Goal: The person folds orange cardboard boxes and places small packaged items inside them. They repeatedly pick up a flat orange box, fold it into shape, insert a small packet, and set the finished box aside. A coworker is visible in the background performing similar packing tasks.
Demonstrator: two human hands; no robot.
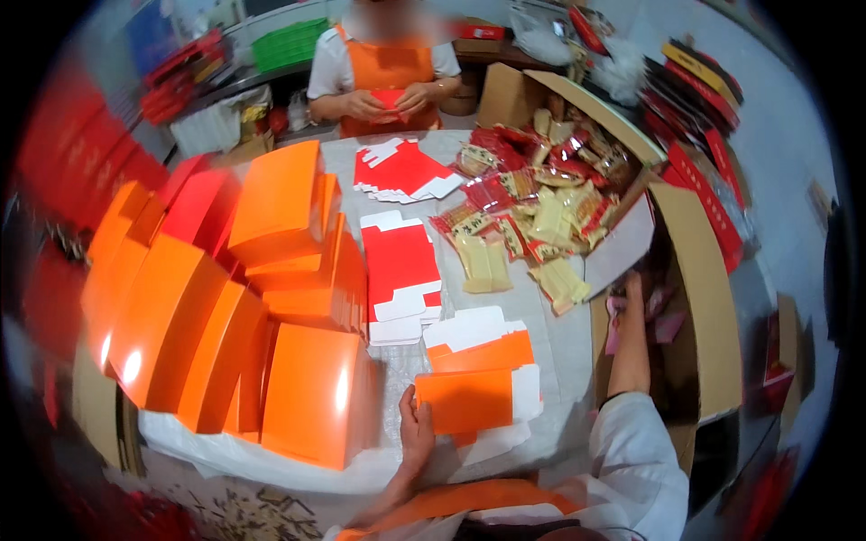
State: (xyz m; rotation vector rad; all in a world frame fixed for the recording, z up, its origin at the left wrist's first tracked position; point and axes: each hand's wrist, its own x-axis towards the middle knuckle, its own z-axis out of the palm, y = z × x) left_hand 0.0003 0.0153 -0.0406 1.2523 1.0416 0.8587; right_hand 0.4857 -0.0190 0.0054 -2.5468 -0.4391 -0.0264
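Note:
An orange folding carton (467,399) with a white end flap is gripped at its left edge by my left hand (417,422), the thumb on its upper face. Beneath it lies a loose stack of flat orange and white carton blanks (484,348). My right hand (634,287) reaches down into a deep cardboard box (700,304) at the table's right side. Its fingers are in shadow, so what they touch is hidden. Pink pieces (666,328) lie inside that box near my wrist.
Rows of finished orange cartons (308,392) stand on the left, with red cartons (199,206) behind. Flat red blanks (400,264) lie mid-table. Wrapped snack packets (521,196) spill from another cardboard box (595,101). Across the table, a co-worker's hands (389,103) hold a red carton.

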